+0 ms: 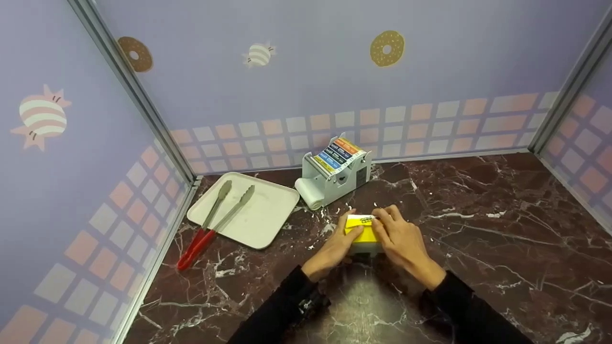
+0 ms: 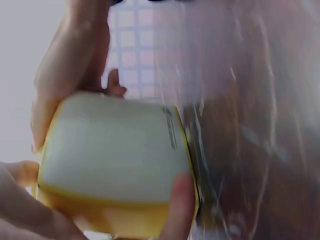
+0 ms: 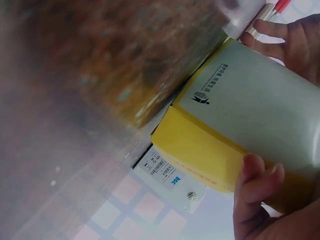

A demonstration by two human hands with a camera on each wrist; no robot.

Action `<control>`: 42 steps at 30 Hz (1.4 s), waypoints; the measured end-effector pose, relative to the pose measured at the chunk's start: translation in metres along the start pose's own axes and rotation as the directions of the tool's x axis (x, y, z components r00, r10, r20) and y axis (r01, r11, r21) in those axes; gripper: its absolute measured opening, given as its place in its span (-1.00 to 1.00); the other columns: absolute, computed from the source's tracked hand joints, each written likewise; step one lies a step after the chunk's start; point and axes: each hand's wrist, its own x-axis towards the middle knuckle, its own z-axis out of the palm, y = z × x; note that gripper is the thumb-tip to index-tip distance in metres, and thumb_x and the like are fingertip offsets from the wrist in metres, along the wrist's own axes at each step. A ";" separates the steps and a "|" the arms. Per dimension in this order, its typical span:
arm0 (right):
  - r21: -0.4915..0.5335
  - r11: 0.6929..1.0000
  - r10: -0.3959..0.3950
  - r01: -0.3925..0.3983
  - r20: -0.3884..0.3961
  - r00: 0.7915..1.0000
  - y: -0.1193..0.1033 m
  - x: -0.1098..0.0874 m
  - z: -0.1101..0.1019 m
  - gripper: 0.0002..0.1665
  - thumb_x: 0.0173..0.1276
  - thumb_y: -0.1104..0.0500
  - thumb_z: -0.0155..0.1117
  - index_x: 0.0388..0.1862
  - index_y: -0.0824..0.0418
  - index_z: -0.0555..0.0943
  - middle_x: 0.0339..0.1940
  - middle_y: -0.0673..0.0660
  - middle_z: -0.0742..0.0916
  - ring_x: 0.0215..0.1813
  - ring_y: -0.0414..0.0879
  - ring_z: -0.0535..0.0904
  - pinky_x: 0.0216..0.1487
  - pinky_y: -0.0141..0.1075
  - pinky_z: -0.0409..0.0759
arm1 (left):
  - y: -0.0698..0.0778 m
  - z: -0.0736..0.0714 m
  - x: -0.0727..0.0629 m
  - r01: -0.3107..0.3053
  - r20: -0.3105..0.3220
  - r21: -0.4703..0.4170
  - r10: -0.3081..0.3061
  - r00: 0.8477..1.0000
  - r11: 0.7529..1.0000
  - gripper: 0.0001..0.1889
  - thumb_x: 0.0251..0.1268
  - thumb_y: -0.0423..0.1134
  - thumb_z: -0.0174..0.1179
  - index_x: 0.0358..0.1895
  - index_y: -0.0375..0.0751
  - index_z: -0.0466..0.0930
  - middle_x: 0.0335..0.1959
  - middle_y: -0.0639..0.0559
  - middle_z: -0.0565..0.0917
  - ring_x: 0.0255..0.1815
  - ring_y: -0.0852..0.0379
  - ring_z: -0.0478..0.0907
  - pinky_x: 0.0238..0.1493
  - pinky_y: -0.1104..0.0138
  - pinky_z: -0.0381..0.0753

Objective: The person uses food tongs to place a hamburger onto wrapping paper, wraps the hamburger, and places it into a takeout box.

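Note:
A small yellow and pale grey-white box (image 1: 364, 235) stands on the dark marbled table between both hands. My left hand (image 1: 336, 244) grips its left side, the thumb laid over the yellow top. From the right, my right hand (image 1: 400, 239) holds the box with bent fingers at the upper right edge. Small black print lies on the pale face of the box (image 3: 250, 97) in the right wrist view. The left wrist view shows the same pale face and a yellow edge of the box (image 2: 120, 145). The contents are hidden.
Behind the box stands a white dispenser (image 1: 337, 172) with colourful label strips and a white roll at its front. To the left lies a cream tray (image 1: 267, 210), with red-handled tongs (image 1: 203, 239) across it. Patterned wall panels (image 1: 287, 71) close off the back and sides.

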 end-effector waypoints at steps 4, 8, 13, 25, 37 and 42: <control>-0.012 1.000 -0.019 0.019 -0.006 1.000 0.000 -0.001 0.000 -0.80 0.56 0.10 0.11 0.01 0.13 0.60 -0.21 0.11 0.60 -0.65 -0.12 0.32 -0.67 -0.16 0.43 | 0.002 0.000 0.000 0.071 0.018 -0.124 -0.069 0.997 0.990 -0.22 0.49 0.18 0.04 0.68 0.19 -0.01 0.60 -0.27 0.15 0.21 -0.25 0.48 -0.04 -0.13 0.71; -0.016 1.000 -0.024 0.024 -0.007 1.000 0.001 0.000 0.000 -0.79 0.56 0.10 0.12 0.03 0.13 0.61 -0.21 0.11 0.60 -0.65 -0.13 0.31 -0.67 -0.17 0.43 | 0.003 -0.001 -0.001 0.100 0.041 -0.145 -0.095 0.995 0.984 -0.16 0.47 0.20 0.03 0.70 0.24 -0.13 0.71 -0.21 -0.07 0.28 -0.22 0.41 0.07 -0.15 0.65; -0.017 1.000 -0.022 0.022 -0.004 1.000 0.001 -0.001 0.000 -0.77 0.56 0.09 0.11 0.04 0.13 0.61 -0.19 0.12 0.61 -0.65 -0.13 0.31 -0.67 -0.17 0.42 | 0.004 -0.003 -0.002 0.155 0.070 -0.175 -0.144 0.987 0.972 -0.12 0.45 0.21 0.07 0.70 0.39 -0.22 0.74 -0.16 -0.22 0.29 -0.31 0.45 0.16 -0.27 0.59; -0.013 0.999 -0.044 0.044 -0.024 0.999 0.002 -0.002 0.001 -0.77 0.54 0.09 0.13 0.05 0.13 0.60 -0.17 0.14 0.62 -0.67 -0.14 0.29 -0.68 -0.18 0.41 | 0.007 -0.002 0.000 0.081 0.066 -0.163 -0.071 0.995 0.983 -0.03 0.40 0.03 0.12 0.71 0.25 -0.31 0.75 -0.15 -0.27 0.65 -0.16 0.00 0.65 -0.21 -0.14; -0.015 1.000 0.015 -0.015 -0.016 1.000 0.000 -0.001 0.001 -0.76 0.52 0.05 0.12 0.03 0.10 0.61 -0.16 0.13 0.63 -0.65 -0.03 0.40 -0.66 -0.09 0.47 | 0.007 -0.005 0.000 0.058 0.079 -0.123 -0.049 0.996 0.991 -0.13 0.49 0.09 0.01 0.72 0.12 -0.24 0.73 -0.23 -0.17 0.47 -0.14 0.25 0.63 -0.16 0.03; -0.033 0.999 -0.012 0.012 -0.021 1.000 0.000 -0.002 0.001 -0.75 0.53 0.06 0.12 0.05 0.13 0.61 -0.17 0.14 0.63 -0.67 -0.07 0.36 -0.68 -0.12 0.44 | 0.005 -0.002 0.000 0.050 0.032 -0.134 -0.046 0.998 0.990 -0.25 0.53 0.03 0.01 0.69 0.08 -0.04 0.56 -0.24 0.25 0.09 -0.01 0.46 0.30 0.04 0.45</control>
